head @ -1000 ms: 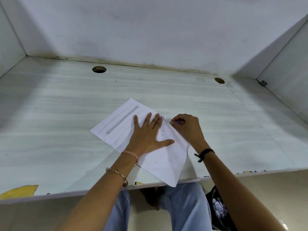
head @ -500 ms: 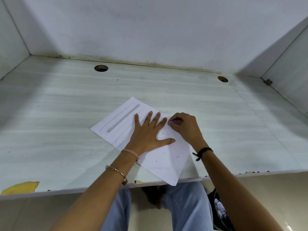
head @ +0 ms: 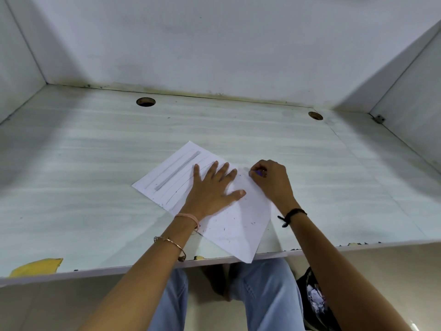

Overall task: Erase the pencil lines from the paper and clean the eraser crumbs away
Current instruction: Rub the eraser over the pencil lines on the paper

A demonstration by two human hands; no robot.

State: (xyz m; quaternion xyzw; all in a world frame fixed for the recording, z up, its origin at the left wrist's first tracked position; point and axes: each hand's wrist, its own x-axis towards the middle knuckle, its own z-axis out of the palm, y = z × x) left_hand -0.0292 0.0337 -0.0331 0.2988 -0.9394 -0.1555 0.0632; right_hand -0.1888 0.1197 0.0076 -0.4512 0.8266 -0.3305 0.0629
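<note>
A sheet of paper (head: 229, 220) lies tilted on the pale surface (head: 95, 187), one corner past its near edge. The left hand (head: 212, 189) presses flat on it, fingers spread. The right hand (head: 272, 180) pinches a small purple eraser (head: 259, 173), mostly hidden, at the paper's right edge. Dark crumbs (head: 238, 225) dot the sheet.

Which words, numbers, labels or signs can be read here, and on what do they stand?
None can be read.
The paper bears only pencil lines and crumbs.
The desk shows no label.
The eraser in the right hand is mostly hidden; any print on it cannot be seen.
</note>
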